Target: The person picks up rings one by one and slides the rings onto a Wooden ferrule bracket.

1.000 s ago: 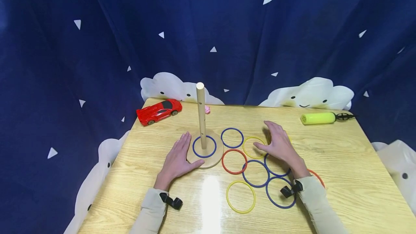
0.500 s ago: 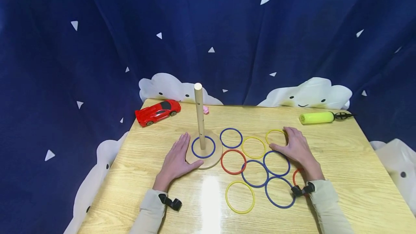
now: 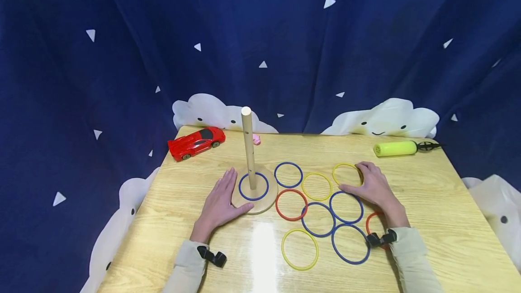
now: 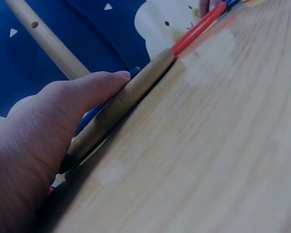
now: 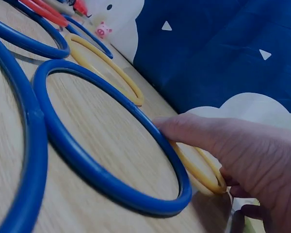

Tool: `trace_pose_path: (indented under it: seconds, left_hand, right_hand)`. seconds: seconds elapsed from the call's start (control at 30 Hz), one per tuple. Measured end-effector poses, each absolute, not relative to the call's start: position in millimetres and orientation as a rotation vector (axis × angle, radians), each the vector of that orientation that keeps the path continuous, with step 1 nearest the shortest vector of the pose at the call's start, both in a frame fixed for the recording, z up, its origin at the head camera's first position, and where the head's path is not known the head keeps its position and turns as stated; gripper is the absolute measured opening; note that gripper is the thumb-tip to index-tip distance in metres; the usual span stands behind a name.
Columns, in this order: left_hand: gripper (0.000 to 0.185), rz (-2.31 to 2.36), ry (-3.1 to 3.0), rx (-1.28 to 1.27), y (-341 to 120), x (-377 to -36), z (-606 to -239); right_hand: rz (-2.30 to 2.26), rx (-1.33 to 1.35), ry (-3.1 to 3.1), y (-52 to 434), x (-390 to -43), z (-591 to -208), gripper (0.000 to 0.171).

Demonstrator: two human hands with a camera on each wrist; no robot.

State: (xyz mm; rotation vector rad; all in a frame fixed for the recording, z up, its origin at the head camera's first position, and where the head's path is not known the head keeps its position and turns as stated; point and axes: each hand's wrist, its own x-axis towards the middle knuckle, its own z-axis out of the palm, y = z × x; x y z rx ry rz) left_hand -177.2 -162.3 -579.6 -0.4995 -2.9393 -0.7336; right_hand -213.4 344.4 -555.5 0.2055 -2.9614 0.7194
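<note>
1. Left hand (image 3: 220, 205): I see the fingers straight, laid along the left edge of the base (image 3: 266, 200). The thumb stands apart from them, over the near rim.
2. Peg (image 3: 249, 153): upright on the base. The base ring (image 3: 253, 200), blue, lies flat around its foot.
3. Right hand (image 3: 376, 186): thumb and fingertips are apart, at the right part of the yellow ring (image 3: 333, 175). I cannot tell whether they pinch it.
4. Yellow ring: on the table (image 3: 447, 238), right of the peg, behind a blue ring (image 5: 102, 178). In my right wrist view, the thumb tip sits just beside that blue ring.
5. Red ring (image 3: 291, 219): flat, just right of the base.
6. Rear of table: car (image 3: 196, 144) at left, pig (image 5: 103, 30) behind the peg, pump (image 3: 395, 148) at right.
</note>
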Motion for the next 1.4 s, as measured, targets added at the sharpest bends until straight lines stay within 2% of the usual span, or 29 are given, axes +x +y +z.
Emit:
trace_pose_path:
  seconds: [1.07, 1.4]
  left_hand:
    - [0.121, -0.702, -2.991, -0.479, -163.0, -177.0, -579.8]
    - [0.121, -0.705, -2.996, -0.478, -162.5, -176.5, -578.8]
  right_hand:
    - [0.646, 0.226, -2.849, 349.0, -215.2, -562.2, 0.098]
    - [0.734, 0.215, -2.878, 348.5, -210.8, -550.5, 0.103]
